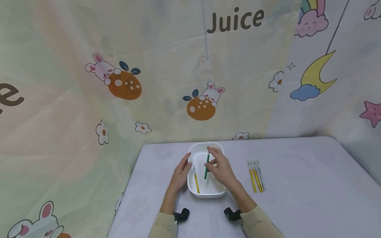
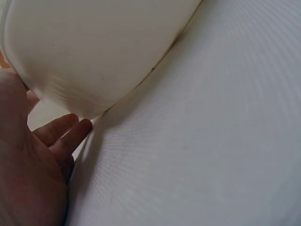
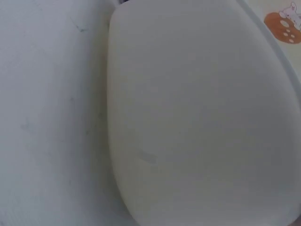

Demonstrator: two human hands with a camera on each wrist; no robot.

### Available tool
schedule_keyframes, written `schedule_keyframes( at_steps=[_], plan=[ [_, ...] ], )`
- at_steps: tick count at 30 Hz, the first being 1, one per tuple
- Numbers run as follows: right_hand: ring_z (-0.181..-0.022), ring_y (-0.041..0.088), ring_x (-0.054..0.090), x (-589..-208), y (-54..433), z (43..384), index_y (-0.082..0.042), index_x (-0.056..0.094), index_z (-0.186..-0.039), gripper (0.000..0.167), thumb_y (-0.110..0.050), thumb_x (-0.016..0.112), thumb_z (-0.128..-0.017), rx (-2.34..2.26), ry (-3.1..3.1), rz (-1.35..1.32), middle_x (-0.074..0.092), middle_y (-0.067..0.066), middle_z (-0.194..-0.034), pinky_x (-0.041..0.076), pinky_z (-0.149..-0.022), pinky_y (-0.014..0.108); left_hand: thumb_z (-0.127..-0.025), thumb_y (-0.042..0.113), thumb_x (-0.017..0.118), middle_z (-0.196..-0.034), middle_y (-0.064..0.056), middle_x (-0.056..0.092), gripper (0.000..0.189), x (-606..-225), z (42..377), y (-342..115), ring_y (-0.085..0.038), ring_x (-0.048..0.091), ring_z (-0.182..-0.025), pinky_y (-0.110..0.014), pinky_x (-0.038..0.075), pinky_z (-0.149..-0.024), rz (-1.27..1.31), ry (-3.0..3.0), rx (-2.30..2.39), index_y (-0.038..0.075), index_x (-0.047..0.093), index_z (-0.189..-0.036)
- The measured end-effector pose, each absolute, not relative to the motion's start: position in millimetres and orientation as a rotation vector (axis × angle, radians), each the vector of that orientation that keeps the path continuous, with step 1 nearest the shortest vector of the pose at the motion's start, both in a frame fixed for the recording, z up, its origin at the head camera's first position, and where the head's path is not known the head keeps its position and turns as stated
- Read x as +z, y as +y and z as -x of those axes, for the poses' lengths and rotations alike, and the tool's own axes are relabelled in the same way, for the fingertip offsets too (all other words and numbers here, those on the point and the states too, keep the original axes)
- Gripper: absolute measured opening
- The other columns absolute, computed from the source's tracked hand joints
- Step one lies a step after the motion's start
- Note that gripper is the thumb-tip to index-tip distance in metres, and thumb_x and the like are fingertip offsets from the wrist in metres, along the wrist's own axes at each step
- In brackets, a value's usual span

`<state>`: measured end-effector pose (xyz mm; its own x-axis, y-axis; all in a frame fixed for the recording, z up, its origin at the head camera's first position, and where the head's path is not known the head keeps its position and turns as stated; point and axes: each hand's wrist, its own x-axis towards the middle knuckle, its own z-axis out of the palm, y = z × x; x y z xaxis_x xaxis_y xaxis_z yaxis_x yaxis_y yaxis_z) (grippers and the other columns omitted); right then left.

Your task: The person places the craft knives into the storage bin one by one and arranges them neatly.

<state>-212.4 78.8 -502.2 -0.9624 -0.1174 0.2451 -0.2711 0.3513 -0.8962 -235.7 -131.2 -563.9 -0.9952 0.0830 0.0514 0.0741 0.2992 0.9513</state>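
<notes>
A white rectangular tray point(image 1: 208, 195) with rounded corners stands on the table in the head view. My left hand point(image 1: 179, 172) rests against its left side, thumb and forefinger at the rim; in the left wrist view, extended fingers point(image 2: 70, 136) touch its outer wall. Over the tray, my right hand point(image 1: 220, 168) pinches a slim green pen-like stick point(image 1: 206, 172), its pale end up between the fingertips. A yellow pen-like stick point(image 1: 196, 183) with a pale tip lies inside, towards the left. The right wrist view holds the tray's outer wall point(image 3: 188, 117), with the right hand out of sight.
Right of the tray, several similar sticks point(image 1: 256, 176), yellow and silvery, lie side by side on the white-covered table point(image 1: 303, 185). A printed cloth backdrop point(image 1: 166, 66) hangs behind the table's far edge. Black wrist cameras point(image 1: 182, 215) sit in front of the tray.
</notes>
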Motion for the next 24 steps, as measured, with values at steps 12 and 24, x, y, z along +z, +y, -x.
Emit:
schedule_keyframes(
  at_steps=[12, 24],
  plan=[
    [-0.092, 0.015, 0.071, -508.8, 68.8, 212.8, -0.012, 0.048, -0.156, 0.075, 0.001, 0.079, -0.089, 1.602, -2.596, -0.366, 0.046, 0.013, -0.159, 0.062, -0.069, 0.019, -0.109, 0.039, 0.051, -0.167, 0.006, 0.038, 0.046, -563.3, 235.0, -130.3, -0.026, 0.034, -0.157, -0.055, 0.030, -0.126, -0.154, 2.523, 1.845, 0.045, 0.045, -0.154],
    [-0.089, 0.013, 0.071, -509.2, 66.3, 215.0, -0.005, 0.050, -0.153, 0.073, 0.001, 0.081, -0.088, 1.506, -2.710, -0.433, 0.048, 0.017, -0.157, 0.062, -0.070, 0.018, -0.109, 0.045, 0.051, -0.167, 0.007, 0.038, 0.046, -565.8, 236.0, -132.2, -0.026, 0.034, -0.157, -0.056, 0.030, -0.126, -0.164, 2.536, 1.834, 0.047, 0.044, -0.154]
  ],
)
